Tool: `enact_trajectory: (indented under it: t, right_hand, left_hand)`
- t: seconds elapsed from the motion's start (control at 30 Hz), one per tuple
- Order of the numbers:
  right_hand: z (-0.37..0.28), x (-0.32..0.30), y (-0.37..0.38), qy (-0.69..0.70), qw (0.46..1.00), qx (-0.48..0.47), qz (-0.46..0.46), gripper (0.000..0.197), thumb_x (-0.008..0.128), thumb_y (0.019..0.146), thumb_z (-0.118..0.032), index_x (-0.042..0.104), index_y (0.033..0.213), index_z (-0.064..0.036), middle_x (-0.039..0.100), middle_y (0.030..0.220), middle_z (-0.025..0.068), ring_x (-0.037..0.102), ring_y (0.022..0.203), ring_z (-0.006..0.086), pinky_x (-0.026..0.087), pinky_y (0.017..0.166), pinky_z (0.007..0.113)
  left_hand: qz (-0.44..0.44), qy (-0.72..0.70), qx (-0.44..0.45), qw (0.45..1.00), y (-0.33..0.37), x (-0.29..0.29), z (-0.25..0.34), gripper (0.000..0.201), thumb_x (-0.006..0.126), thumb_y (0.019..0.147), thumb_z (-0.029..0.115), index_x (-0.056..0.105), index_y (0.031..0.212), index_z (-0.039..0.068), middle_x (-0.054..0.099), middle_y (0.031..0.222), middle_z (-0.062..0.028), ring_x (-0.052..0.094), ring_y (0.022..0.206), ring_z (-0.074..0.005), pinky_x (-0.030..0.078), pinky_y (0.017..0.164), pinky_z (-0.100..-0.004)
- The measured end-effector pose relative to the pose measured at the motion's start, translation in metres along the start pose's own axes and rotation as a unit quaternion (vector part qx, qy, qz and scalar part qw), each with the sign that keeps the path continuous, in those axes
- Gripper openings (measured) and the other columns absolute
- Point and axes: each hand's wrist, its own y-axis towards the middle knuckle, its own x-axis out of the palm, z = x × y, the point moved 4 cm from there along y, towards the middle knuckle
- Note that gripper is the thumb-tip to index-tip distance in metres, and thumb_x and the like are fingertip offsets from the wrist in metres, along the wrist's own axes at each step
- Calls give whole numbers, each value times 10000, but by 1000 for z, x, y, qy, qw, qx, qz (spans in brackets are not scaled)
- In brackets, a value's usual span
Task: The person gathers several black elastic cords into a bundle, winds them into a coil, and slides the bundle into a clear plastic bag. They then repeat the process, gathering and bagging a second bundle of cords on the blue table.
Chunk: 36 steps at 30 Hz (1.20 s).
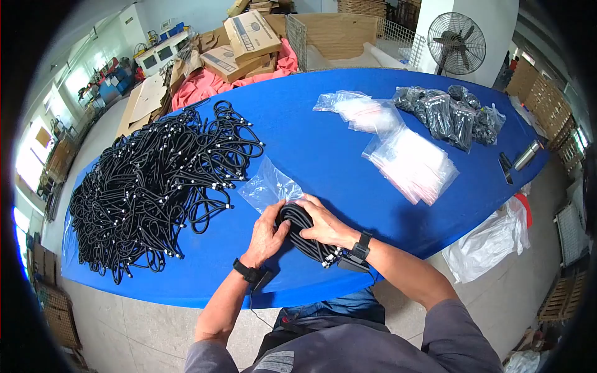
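My left hand (267, 236) and my right hand (324, 225) are closed round a coiled bundle of black cords (313, 248) near the table's front edge. White and metallic tips of the cords poke out beside my right wrist. Just beyond my fingers lies a clear plastic bag (264, 185), its near end at my fingertips and the bundle's far end. Whether my fingers also pinch the bag's edge is hidden. To the left spreads a large heap of looped black cords (155, 186) with pale end tips.
On the blue table (298, 137) lie stacked clear bags (413, 163), filled bags of black goods (451, 118), a dark phone-like object (505, 168) and a metal flask (527, 155). Behind stand cardboard boxes (252, 36) and a fan (457, 43). A white plastic sack (488, 242) hangs at the right edge.
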Motion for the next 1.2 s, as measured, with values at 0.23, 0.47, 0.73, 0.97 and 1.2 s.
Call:
enact_trajectory:
  t: [0.23,0.47,0.73,0.97,1.2]
  right_hand:
    - [10,-2,0,34,999,10,13,695,709,765,-51,456,1406,40,507,1366,226,507,1313,369,425,1111,411]
    - [6,-5,0,-15,998,54,28,629,742,760,-87,526,1338,41,602,1260,235,584,1201,389,460,1056,434]
    - [19,-4,0,-3,998,49,46,622,746,763,-89,534,1335,30,615,1244,236,584,1205,383,463,1050,441]
    - [15,-8,0,25,996,73,52,578,756,766,-72,575,1305,32,649,1197,207,629,1152,354,489,1016,414]
    - [25,-8,-2,218,971,90,36,504,725,801,-1,600,1287,45,679,1151,121,669,1061,217,527,947,330]
  left_hand:
    - [80,37,16,996,-6,10,12,480,697,904,109,585,1363,29,645,1153,-176,679,883,-305,554,732,-372]
    - [156,60,-13,986,-5,8,6,315,720,908,91,670,1208,13,657,1077,-156,686,857,-269,564,722,-373]
    - [143,89,-4,986,-1,3,-5,145,681,934,48,647,1054,-27,631,919,-154,657,810,-288,537,704,-391]
    - [208,142,100,963,-6,11,24,68,592,962,18,533,958,-14,573,918,-178,597,821,-384,496,721,-460]
    - [164,110,94,976,-9,10,-1,50,582,974,-5,538,998,-13,547,925,-164,568,787,-329,486,697,-428]
